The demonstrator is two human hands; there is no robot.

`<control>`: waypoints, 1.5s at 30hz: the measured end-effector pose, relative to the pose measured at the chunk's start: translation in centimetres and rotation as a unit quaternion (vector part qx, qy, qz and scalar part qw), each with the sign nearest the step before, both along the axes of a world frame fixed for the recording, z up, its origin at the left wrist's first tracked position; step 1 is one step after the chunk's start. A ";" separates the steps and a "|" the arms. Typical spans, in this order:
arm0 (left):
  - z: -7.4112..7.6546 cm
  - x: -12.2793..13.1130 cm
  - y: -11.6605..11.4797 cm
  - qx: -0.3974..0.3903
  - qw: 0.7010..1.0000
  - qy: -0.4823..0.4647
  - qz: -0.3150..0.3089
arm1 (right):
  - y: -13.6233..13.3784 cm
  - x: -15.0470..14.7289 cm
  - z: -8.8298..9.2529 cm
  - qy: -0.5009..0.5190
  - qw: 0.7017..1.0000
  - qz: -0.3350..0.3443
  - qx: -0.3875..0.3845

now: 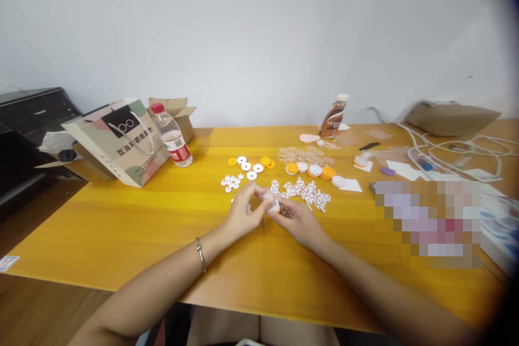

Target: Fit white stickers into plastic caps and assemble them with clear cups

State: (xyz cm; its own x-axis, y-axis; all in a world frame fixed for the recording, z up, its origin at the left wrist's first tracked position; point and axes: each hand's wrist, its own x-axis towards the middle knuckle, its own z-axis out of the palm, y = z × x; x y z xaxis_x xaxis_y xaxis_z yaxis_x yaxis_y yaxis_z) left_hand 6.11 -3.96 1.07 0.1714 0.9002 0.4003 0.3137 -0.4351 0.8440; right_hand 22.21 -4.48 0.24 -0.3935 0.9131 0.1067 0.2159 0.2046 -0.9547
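Observation:
Over the middle of the table, my left hand (248, 210) and my right hand (298, 220) meet around a small round plastic piece (272, 203). It has a clear upper part, a white body and an orange edge, and the fingers of both hands are closed on it. White lattice-shaped plastic pieces (310, 193) lie just beyond my right hand. Small white knob-like pieces (231, 181) are scattered past my left hand. Farther back are white and orange discs (246, 167), a row of white and orange round caps (315, 171) and clear plastic cups (310, 154).
A red-capped water bottle (172, 138) stands left beside a paper bag (121, 143) and a cardboard box (184, 116). A brown drink bottle (334, 116) stands at the back. White cables (416, 146), a brown paper package (450, 118) and a pixelated patch occupy the right side.

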 end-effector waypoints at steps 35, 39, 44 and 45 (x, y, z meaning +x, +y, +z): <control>0.5 0.3 0.6 -0.056 0.983 -0.163 -0.067 | -0.4 -0.5 0.9 0.086 0.992 0.013 -0.094; 0.7 0.0 0.7 -0.085 0.966 -0.213 -0.114 | -0.3 -0.3 0.9 0.103 0.988 0.024 -0.111; 0.9 -0.6 0.7 -0.138 0.947 -0.234 -0.171 | -0.4 -0.3 0.7 0.140 0.979 0.054 -0.141; 1.1 -0.8 0.7 -0.147 0.941 -0.231 -0.197 | -0.4 -0.3 0.7 0.148 0.976 0.059 -0.147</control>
